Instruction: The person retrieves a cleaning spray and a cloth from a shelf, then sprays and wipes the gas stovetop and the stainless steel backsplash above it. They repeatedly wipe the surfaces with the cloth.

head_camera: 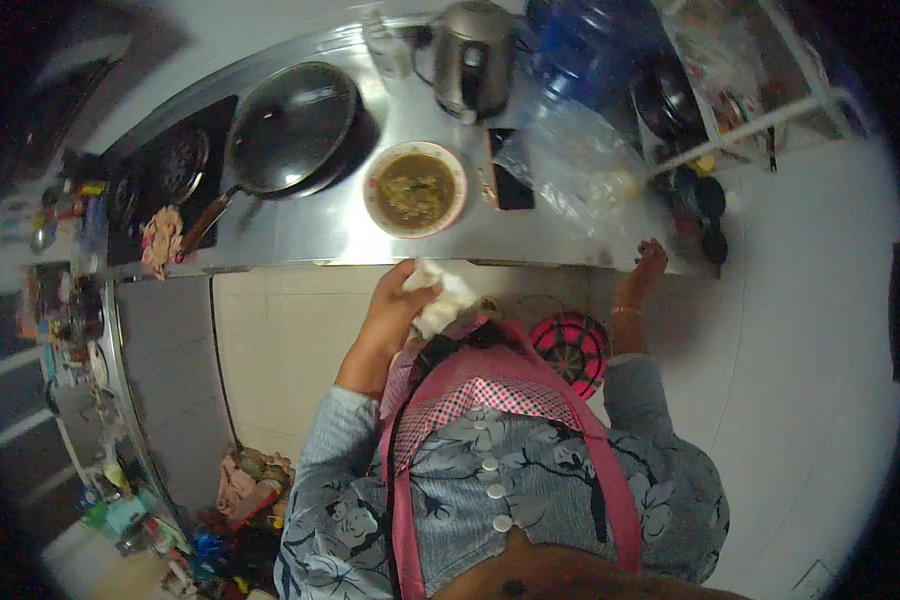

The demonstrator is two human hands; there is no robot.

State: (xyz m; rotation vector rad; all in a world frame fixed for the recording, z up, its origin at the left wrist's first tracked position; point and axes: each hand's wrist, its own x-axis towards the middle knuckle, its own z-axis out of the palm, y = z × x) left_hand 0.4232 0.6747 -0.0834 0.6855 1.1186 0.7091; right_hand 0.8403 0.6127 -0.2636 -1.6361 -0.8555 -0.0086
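My left hand (397, 304) grips a crumpled white cloth or paper wipe (441, 300) just in front of the counter's edge. Beyond it, on the steel counter (337, 232), sits a patterned bowl (375, 204) of brown soup (412, 191) with green and pale bits. Over at the counter's right end is my right hand (645, 266), its fingers bent. Whether it holds anything cannot be made out. A dark smartphone (511, 180) lies right of the bowl, partly under a clear plastic bag (585, 169).
Left of the bowl, a wok with a glass lid (296, 124) stands beside the black cooktop (169, 169), its wooden handle (206, 223) pointing toward me. A steel electric kettle (474, 60) stands behind. Below the counter is a pink basket (570, 352). A white rack (750, 124) rises at right.
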